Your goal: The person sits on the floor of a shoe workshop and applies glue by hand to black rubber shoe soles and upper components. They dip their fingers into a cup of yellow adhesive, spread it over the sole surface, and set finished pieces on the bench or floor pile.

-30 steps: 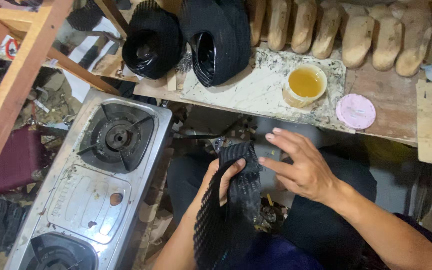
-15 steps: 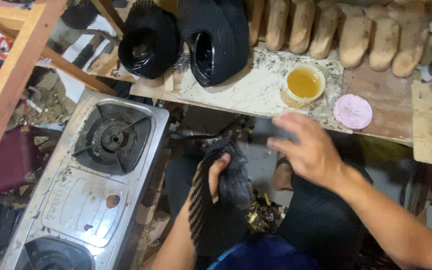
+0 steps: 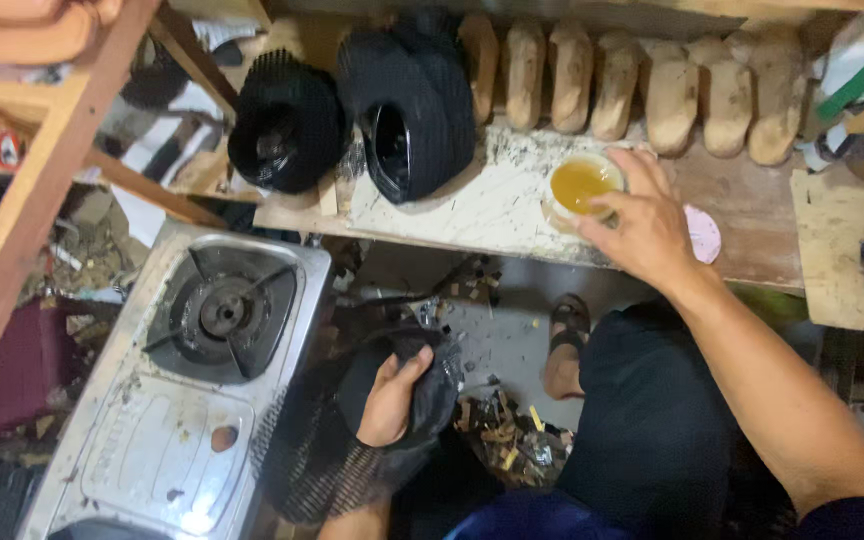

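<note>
My left hand (image 3: pixel 390 400) grips a black mesh shoe upper (image 3: pixel 347 440) low between my knees, its netted edge hanging down. My right hand (image 3: pixel 642 225) reaches forward over the workbench (image 3: pixel 472 205), fingers touching the rim of a small round cup of yellow glue (image 3: pixel 580 185). A pink round lid (image 3: pixel 704 235) lies partly hidden just behind that hand.
Two piles of black shoe uppers (image 3: pixel 287 125) (image 3: pixel 412 100) sit at the bench's left end. A row of wooden shoe lasts (image 3: pixel 642 85) lines the back. A steel gas stove (image 3: pixel 182 390) stands at left; scraps (image 3: pixel 502 430) litter the floor by my sandalled foot (image 3: pixel 564 345).
My right hand left the black upper and moved up and right to the glue cup. The left hand kept hold of the upper and lowered it.
</note>
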Motion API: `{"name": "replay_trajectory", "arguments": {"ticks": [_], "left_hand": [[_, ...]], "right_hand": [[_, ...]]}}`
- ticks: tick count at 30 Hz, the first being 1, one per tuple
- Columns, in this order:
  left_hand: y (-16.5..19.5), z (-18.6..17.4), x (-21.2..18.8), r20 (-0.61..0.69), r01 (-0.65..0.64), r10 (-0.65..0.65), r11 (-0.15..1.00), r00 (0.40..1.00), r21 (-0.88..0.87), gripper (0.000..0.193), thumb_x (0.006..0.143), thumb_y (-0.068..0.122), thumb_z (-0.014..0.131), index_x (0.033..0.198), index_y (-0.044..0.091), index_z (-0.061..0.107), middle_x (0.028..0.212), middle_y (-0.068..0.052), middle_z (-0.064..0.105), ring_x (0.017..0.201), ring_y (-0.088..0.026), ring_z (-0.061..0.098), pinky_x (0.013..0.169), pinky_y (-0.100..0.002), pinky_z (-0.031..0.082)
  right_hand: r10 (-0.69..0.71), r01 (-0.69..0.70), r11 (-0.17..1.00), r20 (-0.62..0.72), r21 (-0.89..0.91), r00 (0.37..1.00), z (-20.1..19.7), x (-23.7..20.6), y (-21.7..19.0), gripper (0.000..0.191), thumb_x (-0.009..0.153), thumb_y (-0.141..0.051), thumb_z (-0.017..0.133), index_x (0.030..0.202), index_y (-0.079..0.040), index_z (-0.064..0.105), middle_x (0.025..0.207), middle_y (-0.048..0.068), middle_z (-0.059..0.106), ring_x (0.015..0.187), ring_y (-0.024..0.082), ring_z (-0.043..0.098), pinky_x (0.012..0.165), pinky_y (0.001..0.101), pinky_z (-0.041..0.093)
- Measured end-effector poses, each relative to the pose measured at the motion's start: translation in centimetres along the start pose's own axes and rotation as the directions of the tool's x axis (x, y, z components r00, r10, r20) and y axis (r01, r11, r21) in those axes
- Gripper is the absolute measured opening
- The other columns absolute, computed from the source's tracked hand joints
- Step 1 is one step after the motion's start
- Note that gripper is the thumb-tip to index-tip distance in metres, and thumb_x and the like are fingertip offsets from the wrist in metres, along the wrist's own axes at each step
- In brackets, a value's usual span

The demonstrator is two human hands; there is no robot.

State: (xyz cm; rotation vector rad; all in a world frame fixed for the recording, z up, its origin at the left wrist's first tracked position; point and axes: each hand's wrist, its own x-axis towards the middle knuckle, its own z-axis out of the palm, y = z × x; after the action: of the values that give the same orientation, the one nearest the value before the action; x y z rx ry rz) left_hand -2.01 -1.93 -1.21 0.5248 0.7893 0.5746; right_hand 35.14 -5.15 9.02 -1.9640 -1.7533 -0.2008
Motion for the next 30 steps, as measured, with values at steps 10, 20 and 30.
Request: {"name": "replay_trajectory", "arguments": {"ticks": [10,20,30], "left_hand": [[1.3,5.2,0.1,0.138,0.010,-0.001,0.998,0.990,-0.063,0.021,0.099,0.016,0.066,0.110,-0.003,0.069,0.097,-0.012,0.075,0.079,-0.019,0.074,0.067,-0.032,0.061],[0.9,6.4,-0.2,0.126,-0.070,0.087,0.989,0.988,-0.131,0.016,0.096,0.016,0.072,0.106,0.005,0.067,0.093,0.000,0.067,0.080,-0.012,0.066,0.066,-0.028,0.056],[0.3,5.0,1.4,0.205,-0.467,0.421,0.833,0.883,0.299,0.030,0.095,0.001,0.067,0.125,-0.002,0.068,0.108,-0.008,0.073,0.090,-0.016,0.069,0.076,-0.029,0.057]], "right_hand": [[-0.237,0.186,0.852,0.045,0.489,0.970,-1.0,-6.6,-10.3,0.030,0.077,-0.013,0.079,0.106,-0.007,0.074,0.144,0.016,0.055,0.139,0.036,0.049,0.116,0.0497,0.040],[-0.514,0.492,0.834,0.029,0.251,0.857,-0.4,-7.3,-10.5,0.060,0.067,-0.006,0.078,0.126,-0.020,0.072,0.154,0.015,0.042,0.143,0.044,0.040,0.107,0.0552,0.042],[-0.547,0.516,0.798,0.013,0.312,0.837,0.5,-7.3,-10.4,0.054,0.073,0.000,0.070,0.124,-0.018,0.075,0.157,0.018,0.040,0.149,0.041,0.036,0.118,0.0531,0.041]]}}
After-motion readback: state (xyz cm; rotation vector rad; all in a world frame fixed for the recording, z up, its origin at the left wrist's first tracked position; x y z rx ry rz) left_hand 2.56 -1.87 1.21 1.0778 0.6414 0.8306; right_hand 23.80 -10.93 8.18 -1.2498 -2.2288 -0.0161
